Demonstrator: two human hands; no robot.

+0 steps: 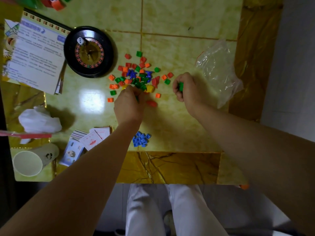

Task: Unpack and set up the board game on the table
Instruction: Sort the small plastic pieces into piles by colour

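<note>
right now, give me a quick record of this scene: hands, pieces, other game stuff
left hand: fingers curled at mixed pile, grip unclear
right hand: grips green pieces
blue pieces: grouped apart, nearer the person
roulette wheel: left of pile, die on it
plastic bag: right of pile
cards: left of blue pieces

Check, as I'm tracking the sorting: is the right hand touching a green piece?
Touching. The head view shows the right hand curled round a green piece.

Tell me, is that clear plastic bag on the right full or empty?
Empty: the plastic bag lies limp and see-through with nothing inside; the coloured pieces lie scattered on the table.
</note>
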